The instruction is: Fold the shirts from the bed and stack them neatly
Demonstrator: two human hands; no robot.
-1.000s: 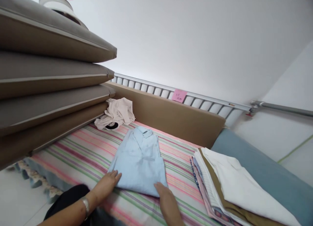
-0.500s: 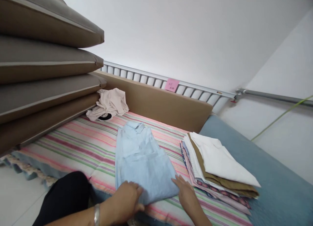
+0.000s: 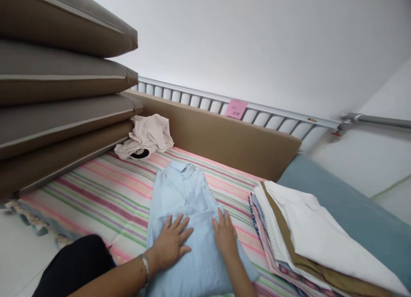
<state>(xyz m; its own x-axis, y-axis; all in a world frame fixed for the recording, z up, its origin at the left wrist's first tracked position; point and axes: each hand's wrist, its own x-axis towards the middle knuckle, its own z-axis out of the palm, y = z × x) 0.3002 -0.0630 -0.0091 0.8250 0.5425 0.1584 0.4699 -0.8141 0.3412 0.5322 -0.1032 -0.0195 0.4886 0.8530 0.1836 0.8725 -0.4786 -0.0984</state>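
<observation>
Shirt (image 3: 201,245) beneath left hand (image 3: 169,245) and right hand (image 3: 226,238)
Left fingers spread, right closer together; beyond the shirt, 1 pink note (image 3: 236,108), its handwriting too small to read.

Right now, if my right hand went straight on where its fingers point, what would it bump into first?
Your right hand would likely skim the light blue shirt and striped cover, then run into the brown board; depth is hard to judge.

A light-blue, lightly creased shirt (image 3: 201,230) lies folded, collar (image 3: 186,170) at the far end, on striped cloth (image 3: 115,190).
</observation>
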